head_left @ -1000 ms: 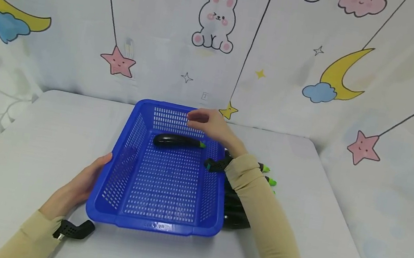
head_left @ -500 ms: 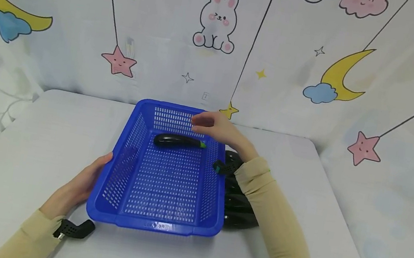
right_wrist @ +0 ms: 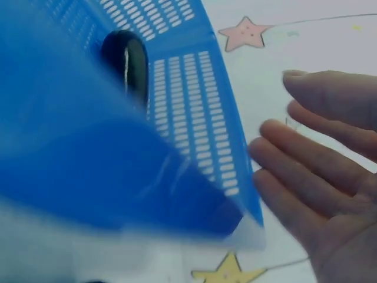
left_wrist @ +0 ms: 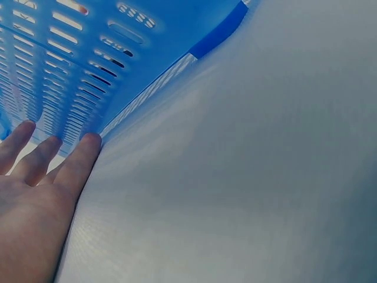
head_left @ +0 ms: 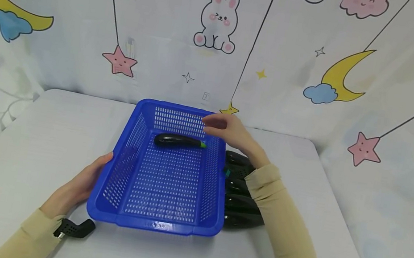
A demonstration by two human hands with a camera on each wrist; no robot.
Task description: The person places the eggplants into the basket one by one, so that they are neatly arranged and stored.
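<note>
Your left hand (head_left: 77, 187) lies flat with straight fingers pressed against the blue basket's (head_left: 159, 225) wall at 9 o'clock. Your right hand (head_left: 230, 133) hovers over the basket's 1 o'clock corner, fingers relaxed and spread, holding nothing. One eggplant (head_left: 178, 141) lies inside toward 12 o'clock; more eggplants (head_left: 237, 206) sit on the table just outside at 3 o'clock.

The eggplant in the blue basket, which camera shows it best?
The head view: the whole eggplant lies in plain sight at the basket's far end. The right wrist view catches only one blurred dark end; the left wrist view shows none of it.
</note>
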